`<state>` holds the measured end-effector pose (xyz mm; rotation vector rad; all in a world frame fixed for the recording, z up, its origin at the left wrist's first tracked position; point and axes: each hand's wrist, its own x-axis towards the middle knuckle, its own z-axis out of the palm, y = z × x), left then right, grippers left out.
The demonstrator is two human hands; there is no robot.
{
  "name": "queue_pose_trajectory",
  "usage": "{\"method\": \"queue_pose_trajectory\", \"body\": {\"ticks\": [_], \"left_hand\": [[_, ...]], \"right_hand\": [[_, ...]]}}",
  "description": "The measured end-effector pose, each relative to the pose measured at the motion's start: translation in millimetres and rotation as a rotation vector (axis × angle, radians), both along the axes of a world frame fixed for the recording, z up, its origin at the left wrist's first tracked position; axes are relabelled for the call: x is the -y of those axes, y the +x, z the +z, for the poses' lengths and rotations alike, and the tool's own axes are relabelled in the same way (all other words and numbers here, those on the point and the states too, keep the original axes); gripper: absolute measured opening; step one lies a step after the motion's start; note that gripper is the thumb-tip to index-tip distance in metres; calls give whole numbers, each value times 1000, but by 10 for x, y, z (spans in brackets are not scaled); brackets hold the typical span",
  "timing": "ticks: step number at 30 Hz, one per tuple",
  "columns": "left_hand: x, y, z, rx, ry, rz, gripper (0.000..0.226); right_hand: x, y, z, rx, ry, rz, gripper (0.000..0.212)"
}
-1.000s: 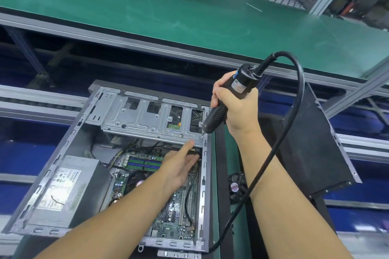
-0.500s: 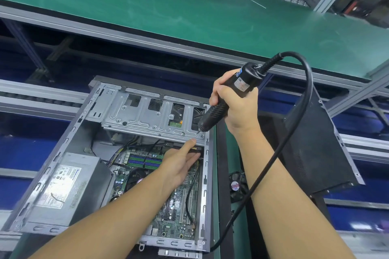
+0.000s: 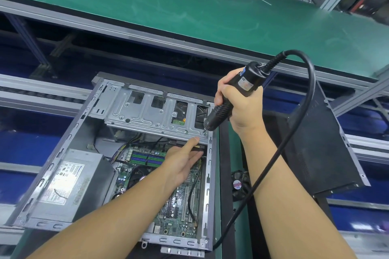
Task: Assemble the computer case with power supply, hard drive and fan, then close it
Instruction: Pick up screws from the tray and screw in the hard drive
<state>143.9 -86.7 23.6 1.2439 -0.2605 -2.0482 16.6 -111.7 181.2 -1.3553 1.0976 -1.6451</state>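
Driving a screw at an assembly bench, a person's right hand (image 3: 242, 109) is wrapped tight round a black corded electric screwdriver (image 3: 236, 93), tilted so that its bit meets the near right corner of the silver stamped-steel drive cage (image 3: 145, 114). The left hand (image 3: 179, 164) reaches into the open grey steel computer case (image 3: 211, 185) with fingers straight and holding nothing, its forefinger lying just under the cage's edge beside the bit, apparently to steady the cage and guide the tip. The two hands are close but not touching.

The case lies on its side with the opening upward, which gives the tool a straight path down. A grey boxed power supply (image 3: 69, 185) already sits in the near left corner, and a hard drive (image 3: 180, 111) shows through a cut-out in the cage above the green motherboard (image 3: 181, 202). A small black fan with a red label (image 3: 239, 185) lies on the bench just right of the case, and the black side panel (image 3: 315, 143) rests further right. By that showing, the fan and the closing remain to be done.
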Motion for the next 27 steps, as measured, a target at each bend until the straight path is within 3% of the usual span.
{"method": "queue_pose_trajectory", "body": {"ticks": [10,27], "left_hand": [[2,2,-4,-12,10,19,64],[-2,6,-9,-27,9,32,64]], "right_hand": [[-35,-37,-12,26,-3,13,29],[11,-38,-7,-8,-1,33,25]]}}
